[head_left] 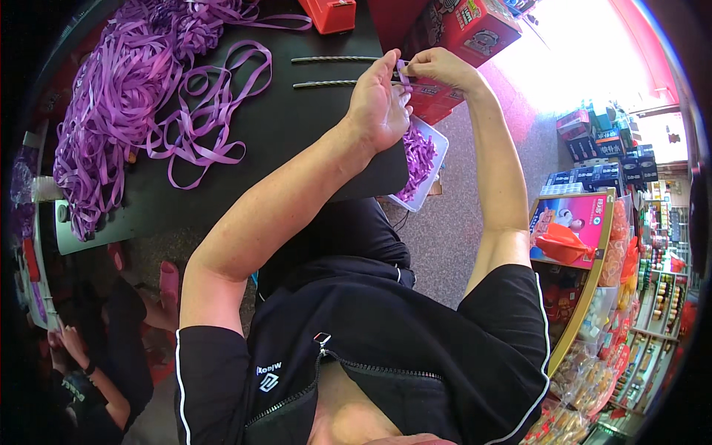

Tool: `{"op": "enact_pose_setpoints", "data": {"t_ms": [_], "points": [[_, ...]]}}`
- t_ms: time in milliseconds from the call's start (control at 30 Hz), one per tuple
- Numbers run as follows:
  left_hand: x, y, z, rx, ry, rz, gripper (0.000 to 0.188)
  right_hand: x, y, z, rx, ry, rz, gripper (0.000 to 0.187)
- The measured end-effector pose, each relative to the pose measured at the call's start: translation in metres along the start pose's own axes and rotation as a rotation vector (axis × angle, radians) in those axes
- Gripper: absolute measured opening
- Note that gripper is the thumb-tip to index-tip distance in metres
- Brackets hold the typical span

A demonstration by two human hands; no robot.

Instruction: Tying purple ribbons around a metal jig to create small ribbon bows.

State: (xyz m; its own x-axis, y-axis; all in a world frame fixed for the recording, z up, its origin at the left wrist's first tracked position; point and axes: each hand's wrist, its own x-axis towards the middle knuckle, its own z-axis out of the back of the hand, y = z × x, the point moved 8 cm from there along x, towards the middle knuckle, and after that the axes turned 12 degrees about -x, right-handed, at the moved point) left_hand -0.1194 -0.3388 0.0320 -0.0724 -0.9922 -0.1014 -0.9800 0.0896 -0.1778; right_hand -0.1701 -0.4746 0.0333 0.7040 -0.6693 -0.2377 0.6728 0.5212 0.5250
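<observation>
Two twisted metal rods [326,84] stick out over the dark table near its right edge. My left hand [377,107] is held at their right ends, its upper fingers stretched out flat and its lower fingers partly hidden. A short piece of purple ribbon [403,72] is wrapped at the rod ends between my hands. My right hand [445,70] pinches this ribbon from the right, thumb and forefinger pressed together. A big tangled heap of purple ribbon [122,96] covers the table's far left, with loose loops trailing toward the rods.
Below my hands, beside the table [297,133], a white bin [437,159] holds purple ribbon pieces. A red box-like thing [330,15] sits at the table's far edge. Red cartons [475,30] stand beyond, shelves of goods [660,289] line the right, and another person [104,371] sits lower left.
</observation>
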Motion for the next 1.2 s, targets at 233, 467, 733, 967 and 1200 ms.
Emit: {"op": "enact_pose_setpoints", "data": {"t_ms": [233, 467, 733, 967, 1200], "points": [[0.000, 0.000, 0.001, 0.014, -0.003, 0.001, 0.067, -0.001, 0.010, 0.003, -0.136, -0.014, 0.004, 0.038], [0.001, -0.002, 0.002, -0.006, -0.012, -0.010, 0.066, -0.007, 0.019, 0.003, -0.566, -0.084, -0.214, 0.045], [0.001, 0.001, -0.002, -0.008, 0.041, 0.021, 0.071, -0.033, -0.037, -0.004, 0.333, -0.127, -0.198, 0.043], [0.001, -0.002, 0.000, -0.006, 0.034, -0.004, 0.073, 0.002, -0.049, -0.103, 1.314, 0.049, 0.078, 0.037], [0.003, -0.005, 0.006, -0.003, 0.003, -0.024, 0.065, 0.016, -0.025, -0.127, 1.882, 0.042, 0.153, 0.041]]}}
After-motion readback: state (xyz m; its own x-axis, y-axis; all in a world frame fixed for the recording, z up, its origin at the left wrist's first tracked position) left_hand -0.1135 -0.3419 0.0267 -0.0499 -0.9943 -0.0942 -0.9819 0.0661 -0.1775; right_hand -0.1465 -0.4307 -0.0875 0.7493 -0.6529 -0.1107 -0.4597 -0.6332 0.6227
